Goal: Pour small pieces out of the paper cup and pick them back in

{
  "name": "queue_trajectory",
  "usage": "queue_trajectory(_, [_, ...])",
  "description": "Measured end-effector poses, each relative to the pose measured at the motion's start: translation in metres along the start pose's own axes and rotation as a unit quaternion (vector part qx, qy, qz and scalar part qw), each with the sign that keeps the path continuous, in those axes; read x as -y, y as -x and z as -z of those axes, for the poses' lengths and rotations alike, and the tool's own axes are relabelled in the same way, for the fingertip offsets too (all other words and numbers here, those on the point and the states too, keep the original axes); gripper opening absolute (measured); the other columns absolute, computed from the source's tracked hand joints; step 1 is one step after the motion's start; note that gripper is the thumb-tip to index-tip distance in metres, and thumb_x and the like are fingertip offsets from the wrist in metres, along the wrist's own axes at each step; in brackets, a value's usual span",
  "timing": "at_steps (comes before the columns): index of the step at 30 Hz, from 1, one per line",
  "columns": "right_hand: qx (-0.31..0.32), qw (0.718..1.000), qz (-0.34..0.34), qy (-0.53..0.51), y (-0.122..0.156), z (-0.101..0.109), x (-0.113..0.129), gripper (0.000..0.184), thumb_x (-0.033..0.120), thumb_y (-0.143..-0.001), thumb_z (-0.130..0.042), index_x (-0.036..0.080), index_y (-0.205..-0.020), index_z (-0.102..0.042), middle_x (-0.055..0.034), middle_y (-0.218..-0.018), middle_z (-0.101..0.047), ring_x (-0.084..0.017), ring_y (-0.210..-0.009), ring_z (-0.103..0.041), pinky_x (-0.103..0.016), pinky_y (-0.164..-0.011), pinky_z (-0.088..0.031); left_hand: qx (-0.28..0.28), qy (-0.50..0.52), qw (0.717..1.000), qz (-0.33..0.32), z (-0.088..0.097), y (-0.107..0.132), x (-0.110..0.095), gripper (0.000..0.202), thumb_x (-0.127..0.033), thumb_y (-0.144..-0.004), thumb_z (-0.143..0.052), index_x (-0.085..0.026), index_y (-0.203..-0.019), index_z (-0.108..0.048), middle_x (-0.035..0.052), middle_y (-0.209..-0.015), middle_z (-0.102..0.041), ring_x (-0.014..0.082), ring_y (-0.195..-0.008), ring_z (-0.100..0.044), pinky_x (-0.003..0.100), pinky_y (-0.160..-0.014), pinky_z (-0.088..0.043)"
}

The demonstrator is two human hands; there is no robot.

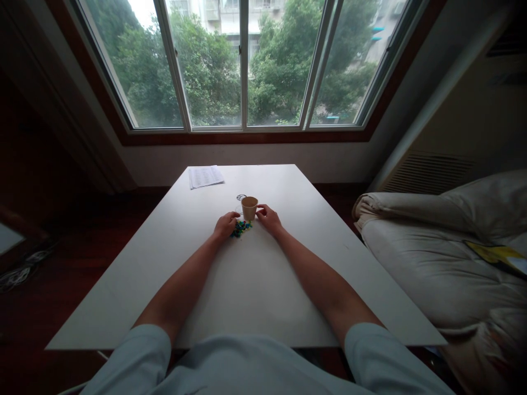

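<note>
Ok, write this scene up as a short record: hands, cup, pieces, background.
Cup: brown, upright on the white table
Pieces: small, multicoloured, loosely piled on the cup's near side
Left hand: left of the pieces, contact unclear
Right hand: by the cup's right side, contact unclear
Papers: table's far left
Window: beyond the table, trees outside

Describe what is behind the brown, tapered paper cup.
Behind the brown, tapered paper cup, slightly left, a small round item, material unclear, lies on the white rectangular table. The cup hides whatever is directly behind it.
</note>
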State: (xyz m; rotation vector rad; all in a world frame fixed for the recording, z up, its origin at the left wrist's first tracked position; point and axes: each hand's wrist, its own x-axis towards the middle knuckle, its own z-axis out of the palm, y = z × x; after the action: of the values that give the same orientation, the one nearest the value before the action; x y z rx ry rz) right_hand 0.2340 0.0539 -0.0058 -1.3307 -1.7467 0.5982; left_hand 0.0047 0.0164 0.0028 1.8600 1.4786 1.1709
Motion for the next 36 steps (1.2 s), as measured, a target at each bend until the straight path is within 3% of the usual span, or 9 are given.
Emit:
queue_trajectory(6, [0.011, 1.0, 0.023, 0.011, 0.005, -0.003, 0.006, 0.017, 0.029, -0.084, -0.058, 0.023, -0.097, -0.068, 0.0004, -0.087, -0.073, -0.015, -0.079, -0.064, -0.027, -0.075, -0.05, -0.013, -0.006, 1.0, 0.011, 0.0, -0.003, 0.006, 0.02, -0.018, -0.08, -0.049, -0.022, -0.087, -0.067, 0.0038, -0.098, -0.07, 0.0188, -0.093, -0.062, 0.036, -0.09, -0.048])
queue_trajectory(10, [0.044, 0.997, 0.062, 0.017, 0.007, -0.005, 0.008, 0.02, 0.025, -0.085, -0.055, 0.024, -0.094, -0.074, -0.0003, -0.092, -0.074, -0.016, -0.083, -0.065, -0.028, -0.077, -0.05, -0.005, -0.024, 1.0, -0.002, 0.001, -0.004, 0.007, 0.02, -0.013, -0.076, -0.048, -0.021, -0.081, -0.065, 0.0046, -0.101, -0.068, 0.0179, -0.094, -0.061, 0.033, -0.088, -0.048])
queue_trajectory(17, [0.07, 0.993, 0.099, 0.012, 0.01, -0.008, 0.01, 0.026, 0.022, -0.084, -0.056, 0.025, -0.101, -0.076, -0.0008, -0.098, -0.075, -0.016, -0.083, -0.066, -0.027, -0.079, -0.051, -0.04, 0.001, 0.999, 0.019, 0.003, -0.006, 0.01, 0.026, -0.015, -0.078, -0.045, -0.021, -0.089, -0.068, 0.0041, -0.098, -0.069, 0.0194, -0.099, -0.061, 0.033, -0.091, -0.047])
queue_trajectory(24, [0.077, 0.99, 0.122, 0.005, 0.008, -0.011, 0.007, 0.029, 0.017, -0.084, -0.053, 0.025, -0.097, -0.078, 0.0003, -0.097, -0.075, -0.017, -0.087, -0.066, -0.027, -0.08, -0.05, -0.079, 0.024, 0.995, 0.063, 0.003, -0.008, 0.014, 0.026, -0.016, -0.083, -0.045, -0.021, -0.102, -0.062, 0.0031, -0.106, -0.069, 0.0165, -0.094, -0.066, 0.028, -0.081, -0.048])
queue_trajectory(30, [0.079, 0.989, 0.126, -0.014, 0.009, -0.011, 0.005, 0.026, 0.021, -0.084, -0.055, 0.025, -0.096, -0.078, 0.0004, -0.096, -0.076, -0.016, -0.081, -0.066, -0.027, -0.078, -0.05, -0.065, -0.079, 0.993, 0.065, 0.006, -0.004, 0.013, 0.025, -0.016, -0.084, -0.044, -0.022, -0.1, -0.062, 0.0026, -0.101, -0.07, 0.0174, -0.094, -0.063, 0.029, -0.083, -0.047])
queue_trajectory(36, [0.092, 0.988, 0.122, -0.018, 0.01, -0.009, 0.01, 0.023, 0.026, -0.085, -0.059, 0.024, -0.098, -0.078, -0.0001, -0.096, -0.076, -0.015, -0.076, -0.064, -0.026, -0.074, -0.049, -0.043, -0.222, 0.973, 0.054, 0.01, -0.001, 0.006, 0.027, -0.016, -0.083, -0.047, -0.022, -0.096, -0.07, 0.0067, -0.104, -0.071, 0.0225, -0.103, -0.059, 0.033, -0.091, -0.044])
